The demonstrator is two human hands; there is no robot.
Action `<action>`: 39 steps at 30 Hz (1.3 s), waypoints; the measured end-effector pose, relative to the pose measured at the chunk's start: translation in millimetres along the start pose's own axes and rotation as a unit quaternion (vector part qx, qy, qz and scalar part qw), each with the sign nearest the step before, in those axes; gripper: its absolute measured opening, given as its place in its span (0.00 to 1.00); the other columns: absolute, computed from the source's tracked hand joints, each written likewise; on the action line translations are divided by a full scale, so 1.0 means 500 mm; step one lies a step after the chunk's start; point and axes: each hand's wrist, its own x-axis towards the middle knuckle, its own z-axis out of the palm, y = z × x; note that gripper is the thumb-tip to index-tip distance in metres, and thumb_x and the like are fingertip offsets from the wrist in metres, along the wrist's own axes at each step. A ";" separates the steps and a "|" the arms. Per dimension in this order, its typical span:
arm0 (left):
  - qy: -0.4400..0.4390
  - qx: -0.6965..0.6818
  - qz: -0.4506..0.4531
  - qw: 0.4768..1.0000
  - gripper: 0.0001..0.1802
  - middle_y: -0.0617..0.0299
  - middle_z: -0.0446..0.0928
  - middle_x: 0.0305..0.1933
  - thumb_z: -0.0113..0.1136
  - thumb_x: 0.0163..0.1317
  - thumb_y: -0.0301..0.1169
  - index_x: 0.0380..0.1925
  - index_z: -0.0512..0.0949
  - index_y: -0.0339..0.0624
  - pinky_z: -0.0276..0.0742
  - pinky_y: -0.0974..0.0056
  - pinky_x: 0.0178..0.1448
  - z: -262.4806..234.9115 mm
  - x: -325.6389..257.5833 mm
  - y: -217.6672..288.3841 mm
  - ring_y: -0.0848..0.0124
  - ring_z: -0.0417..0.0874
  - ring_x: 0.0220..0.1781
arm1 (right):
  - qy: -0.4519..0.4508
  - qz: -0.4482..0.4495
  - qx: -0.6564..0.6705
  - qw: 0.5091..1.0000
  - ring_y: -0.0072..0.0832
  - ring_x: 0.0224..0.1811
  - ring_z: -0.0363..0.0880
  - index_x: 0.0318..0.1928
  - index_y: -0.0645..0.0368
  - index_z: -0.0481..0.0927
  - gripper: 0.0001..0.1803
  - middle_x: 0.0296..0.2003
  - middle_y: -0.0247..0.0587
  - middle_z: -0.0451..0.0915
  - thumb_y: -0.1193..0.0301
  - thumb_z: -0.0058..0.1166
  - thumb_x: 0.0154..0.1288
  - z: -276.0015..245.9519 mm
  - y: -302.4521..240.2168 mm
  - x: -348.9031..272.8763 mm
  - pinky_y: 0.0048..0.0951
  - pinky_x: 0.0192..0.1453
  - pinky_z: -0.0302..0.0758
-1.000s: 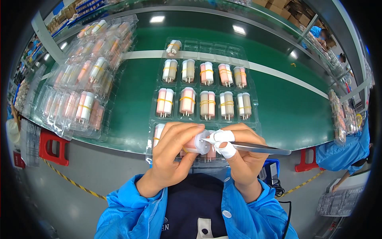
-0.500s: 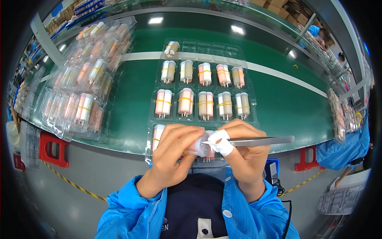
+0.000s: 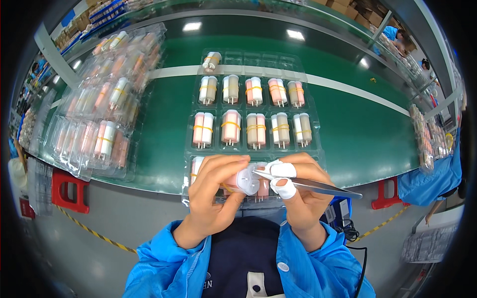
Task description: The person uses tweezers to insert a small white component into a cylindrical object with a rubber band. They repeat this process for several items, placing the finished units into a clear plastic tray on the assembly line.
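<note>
My left hand (image 3: 206, 191) is closed around a pair of cylinder pieces (image 3: 247, 182) tied with a yellow band, its pale round end turned to the right. Between the thumb and fingers of my right hand (image 3: 308, 193) is a pair of metal tweezers (image 3: 333, 188), whose tips are at or very near that round end; contact cannot be made out. White covers wrap the right thumb and index finger. Under both hands lies a clear plastic tray (image 3: 242, 110) with rows of banded pink, white and grey cylinder pairs (image 3: 231, 126), thin metal pins pointing toward me.
Stacked clear trays (image 3: 89, 130) of similar cylinders stand on the left of the green bench (image 3: 357, 134). More filled trays (image 3: 421, 139) are at the far right. Red stools (image 3: 70, 191) stand beyond the bench's near edge. A blue bin (image 3: 342, 208) with cables is beside my right arm.
The tweezers' rear end has dropped toward me, and my right thumb and index finger have spread apart. The held cylinder pair has shifted slightly left.
</note>
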 end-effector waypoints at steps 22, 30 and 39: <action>-0.079 0.022 0.031 0.996 0.31 0.41 0.69 0.56 0.52 0.46 0.08 0.52 0.60 0.36 0.70 0.60 0.57 0.003 -0.013 -0.009 0.58 0.70 0.55 | -0.011 0.011 -0.028 0.999 0.28 0.34 0.81 0.40 0.67 0.81 0.10 0.34 0.49 0.81 0.79 0.62 0.56 0.003 -0.004 -0.004 0.24 0.36 0.76; -0.065 0.052 0.044 0.996 0.30 0.43 0.72 0.54 0.55 0.45 0.09 0.50 0.62 0.37 0.68 0.58 0.56 0.003 -0.010 -0.009 0.58 0.71 0.52 | -0.021 0.002 -0.050 0.999 0.28 0.33 0.81 0.39 0.67 0.82 0.09 0.34 0.49 0.81 0.80 0.61 0.56 0.003 -0.005 -0.001 0.24 0.35 0.77; -0.065 0.046 0.056 0.995 0.29 0.43 0.73 0.53 0.56 0.46 0.10 0.50 0.62 0.37 0.69 0.58 0.56 0.002 -0.009 -0.008 0.57 0.71 0.52 | -0.007 0.007 -0.013 1.000 0.27 0.33 0.81 0.38 0.68 0.82 0.08 0.34 0.50 0.82 0.81 0.61 0.56 0.003 -0.001 -0.009 0.23 0.34 0.77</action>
